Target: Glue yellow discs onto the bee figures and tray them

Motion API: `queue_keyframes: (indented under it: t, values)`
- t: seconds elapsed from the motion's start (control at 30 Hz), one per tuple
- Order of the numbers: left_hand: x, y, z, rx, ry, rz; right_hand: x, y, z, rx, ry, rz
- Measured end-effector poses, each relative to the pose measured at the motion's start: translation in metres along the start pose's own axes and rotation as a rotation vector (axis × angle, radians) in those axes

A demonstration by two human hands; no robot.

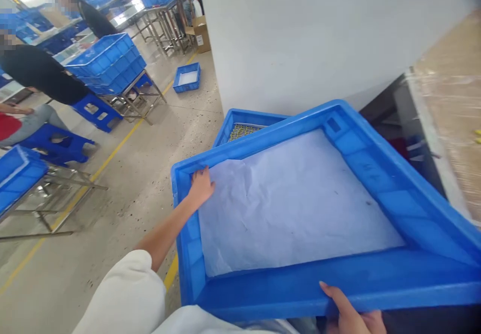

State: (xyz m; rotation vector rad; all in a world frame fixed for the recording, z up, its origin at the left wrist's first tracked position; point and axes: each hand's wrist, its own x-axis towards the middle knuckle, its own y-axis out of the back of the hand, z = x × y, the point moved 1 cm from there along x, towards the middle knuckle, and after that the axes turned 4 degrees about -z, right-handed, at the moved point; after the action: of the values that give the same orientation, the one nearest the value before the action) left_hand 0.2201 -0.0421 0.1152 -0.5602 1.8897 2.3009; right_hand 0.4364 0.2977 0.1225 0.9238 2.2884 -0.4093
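A shallow blue plastic crate point(263, 294) is tilted in front of me, its bottom lined with a wrinkled white paper sheet point(300, 209). My right hand point(351, 316) grips the near rim, thumb over the top and fingers mostly hidden below. Inside the far left corner, my left hand point(202, 186) rests against the sheet's edge and the crate wall, its thumb apart from the fingers. Partly covered by this crate, another blue crate point(259, 118) behind it contains many small yellow and dark pieces point(240, 131).
A white wall or panel point(308, 38) rises behind the crates. To the right is a surface under clear wrap point(451, 103). Stacked blue crates point(108, 66), stools point(56, 141) and seated people are on the left. A crate point(187, 77) and a cardboard box point(201, 33) stand on the floor.
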Motion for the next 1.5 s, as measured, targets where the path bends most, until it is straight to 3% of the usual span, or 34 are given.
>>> queue_keyframes:
  t: [0.27,0.57,0.73,1.13,1.4,1.5]
  values:
    - [0.017,0.004,-0.017,-0.011,-0.202,0.074,-0.005,-0.013,-0.001,0.133,-0.084,0.064]
    - [-0.005,0.012,-0.007,-0.031,-0.566,-0.021,-0.006,-0.015,-0.002,0.127,-0.118,0.081]
    - [-0.006,0.01,-0.011,0.067,-0.444,0.021,-0.005,-0.01,-0.002,0.129,-0.13,0.029]
    - [-0.013,0.033,-0.034,0.504,-0.21,0.112,-0.011,-0.015,0.0,0.125,-0.086,-0.007]
    - [-0.031,0.046,-0.028,0.643,-0.053,0.165,-0.011,-0.02,-0.001,0.123,-0.047,-0.016]
    - [-0.039,0.048,-0.022,0.593,-0.118,0.273,-0.011,-0.023,0.0,0.122,-0.035,-0.021]
